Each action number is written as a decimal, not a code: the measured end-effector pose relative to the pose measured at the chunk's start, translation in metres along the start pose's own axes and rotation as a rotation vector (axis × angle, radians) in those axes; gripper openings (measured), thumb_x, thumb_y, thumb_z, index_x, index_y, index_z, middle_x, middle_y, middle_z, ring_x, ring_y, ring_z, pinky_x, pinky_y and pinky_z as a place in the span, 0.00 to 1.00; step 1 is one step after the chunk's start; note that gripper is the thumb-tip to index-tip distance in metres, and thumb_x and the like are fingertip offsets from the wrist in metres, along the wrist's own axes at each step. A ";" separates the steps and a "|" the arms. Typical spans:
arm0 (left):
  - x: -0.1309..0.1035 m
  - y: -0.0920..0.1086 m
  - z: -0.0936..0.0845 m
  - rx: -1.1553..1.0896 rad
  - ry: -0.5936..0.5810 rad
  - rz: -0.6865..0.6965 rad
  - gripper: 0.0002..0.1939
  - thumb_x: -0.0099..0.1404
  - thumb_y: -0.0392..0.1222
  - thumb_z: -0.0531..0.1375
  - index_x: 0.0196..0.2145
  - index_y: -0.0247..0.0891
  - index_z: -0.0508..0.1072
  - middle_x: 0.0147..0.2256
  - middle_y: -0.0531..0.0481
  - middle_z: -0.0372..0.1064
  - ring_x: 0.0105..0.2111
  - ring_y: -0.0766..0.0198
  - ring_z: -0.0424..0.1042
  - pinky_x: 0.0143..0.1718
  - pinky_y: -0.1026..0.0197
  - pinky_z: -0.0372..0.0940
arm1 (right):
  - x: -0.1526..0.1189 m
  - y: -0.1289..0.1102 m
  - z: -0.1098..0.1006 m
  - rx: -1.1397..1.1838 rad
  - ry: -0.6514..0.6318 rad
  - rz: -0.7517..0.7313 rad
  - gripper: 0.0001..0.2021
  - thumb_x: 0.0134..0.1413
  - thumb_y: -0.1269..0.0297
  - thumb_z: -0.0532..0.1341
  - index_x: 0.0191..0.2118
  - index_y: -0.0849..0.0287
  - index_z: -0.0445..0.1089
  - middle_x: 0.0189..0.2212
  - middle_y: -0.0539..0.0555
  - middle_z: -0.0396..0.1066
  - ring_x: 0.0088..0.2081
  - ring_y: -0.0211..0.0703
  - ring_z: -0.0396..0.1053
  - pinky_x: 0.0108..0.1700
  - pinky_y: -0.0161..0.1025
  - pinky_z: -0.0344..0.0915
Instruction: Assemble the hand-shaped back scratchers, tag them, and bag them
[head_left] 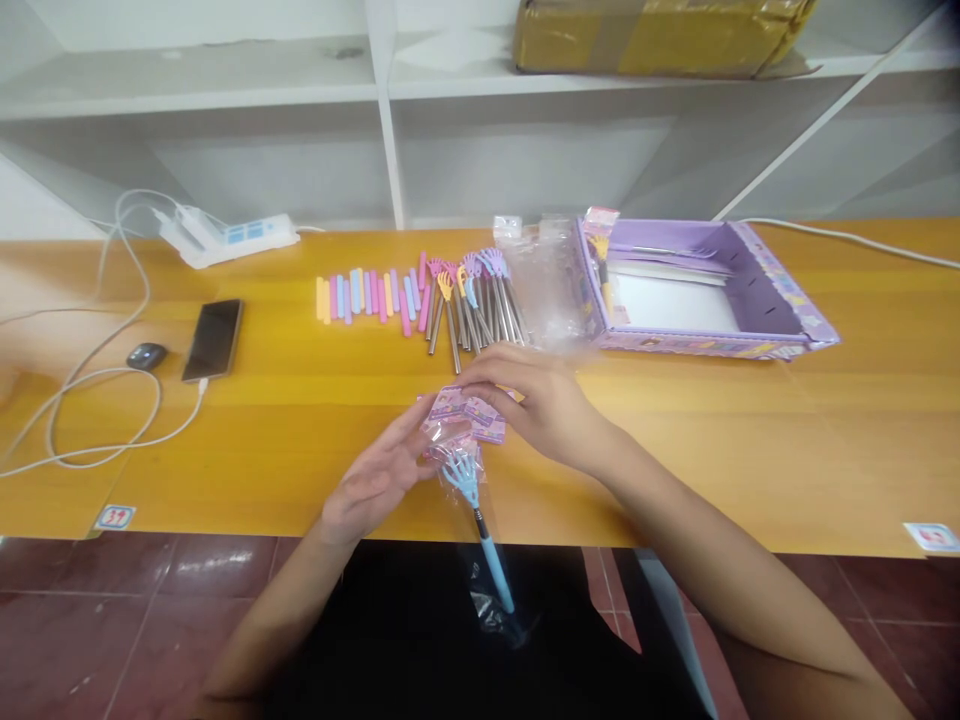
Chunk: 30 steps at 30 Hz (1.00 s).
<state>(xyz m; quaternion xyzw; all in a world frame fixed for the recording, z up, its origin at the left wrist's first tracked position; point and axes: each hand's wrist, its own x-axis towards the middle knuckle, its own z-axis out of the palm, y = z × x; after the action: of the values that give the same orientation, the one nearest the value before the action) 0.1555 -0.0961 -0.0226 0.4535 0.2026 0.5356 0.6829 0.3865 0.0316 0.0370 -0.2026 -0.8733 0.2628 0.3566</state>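
A light-blue back scratcher (462,478) with a hand-shaped head lies inside a clear plastic bag (487,612), which reaches over the table's front edge toward my black shirt. My left hand (379,478) is at the bag's upper end, its fingers partly stretched, with the bag's top between thumb and fingers. From the right, my right hand (544,405) pinches a small purple printed card (448,402) just above the bag's top. More purple cards (491,430) lie on the table under my right fingers. Glare on the plastic blurs the exact contact.
Metal-handled back scratchers (480,300) lie in a pile beyond my hands, beside a row of coloured sleeves (371,292). Clear bags (551,280) and a purple box (784,345) are to the right. Left are a phone (213,340), a mouse (146,356) and a power strip (247,238).
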 end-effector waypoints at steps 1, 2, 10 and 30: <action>0.000 0.000 0.000 0.006 -0.006 0.002 0.39 0.72 0.57 0.61 0.78 0.51 0.63 0.76 0.40 0.61 0.77 0.33 0.58 0.71 0.28 0.62 | 0.000 0.001 -0.001 0.002 -0.018 0.000 0.10 0.79 0.66 0.60 0.50 0.54 0.81 0.44 0.56 0.81 0.47 0.46 0.78 0.51 0.47 0.76; 0.000 0.000 0.000 0.011 -0.010 0.000 0.39 0.72 0.57 0.61 0.78 0.52 0.63 0.76 0.39 0.61 0.77 0.33 0.58 0.71 0.27 0.62 | 0.001 0.001 -0.002 0.004 -0.033 0.001 0.11 0.79 0.66 0.59 0.50 0.54 0.81 0.45 0.56 0.80 0.48 0.47 0.78 0.52 0.48 0.76; -0.003 -0.004 -0.002 0.017 0.043 -0.018 0.39 0.71 0.59 0.63 0.77 0.55 0.64 0.78 0.43 0.57 0.77 0.35 0.58 0.68 0.32 0.67 | 0.005 -0.002 -0.005 0.006 -0.045 -0.036 0.10 0.79 0.69 0.59 0.52 0.55 0.80 0.44 0.54 0.82 0.46 0.44 0.79 0.50 0.44 0.77; -0.002 0.002 0.004 0.033 0.027 0.005 0.40 0.73 0.55 0.60 0.79 0.52 0.62 0.83 0.50 0.44 0.79 0.38 0.50 0.69 0.39 0.68 | -0.005 -0.035 -0.009 -0.364 -0.245 -0.100 0.13 0.80 0.65 0.57 0.55 0.60 0.78 0.54 0.65 0.72 0.49 0.52 0.74 0.48 0.49 0.76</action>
<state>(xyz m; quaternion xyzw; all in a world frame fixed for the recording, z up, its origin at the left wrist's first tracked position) 0.1566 -0.0991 -0.0189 0.4579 0.2196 0.5400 0.6712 0.3904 0.0042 0.0608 -0.1865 -0.9522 0.1054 0.2179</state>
